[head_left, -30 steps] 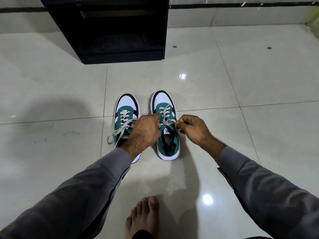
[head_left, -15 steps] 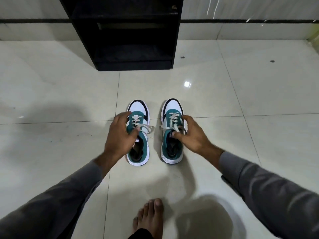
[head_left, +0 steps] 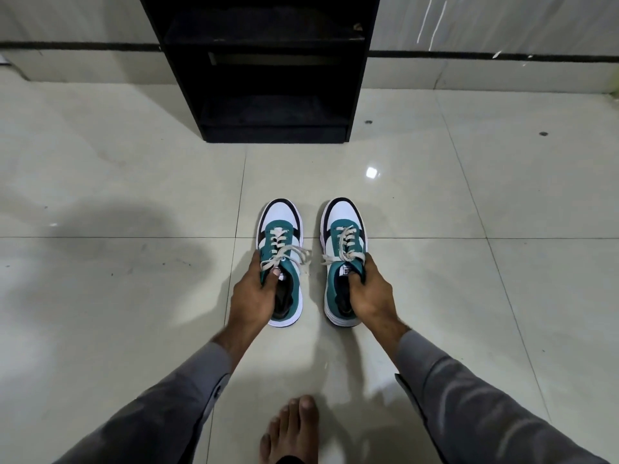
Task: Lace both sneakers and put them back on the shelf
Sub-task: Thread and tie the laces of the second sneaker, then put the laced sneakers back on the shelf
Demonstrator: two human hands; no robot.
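Head camera looks steeply down and forward, near the tiled floor (head_left: 134, 329)

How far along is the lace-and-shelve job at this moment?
Lacing looks done: laces cross the eyelets on both the left sneaker and the right sneaker, ends loose. In hand: the left hand and right hand each grip a sneaker at its collar. Left: both must go into the black shelf ahead.

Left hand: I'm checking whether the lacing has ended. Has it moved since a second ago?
Yes. The left hand has left the right sneaker's laces and now has its grip on the left sneaker.
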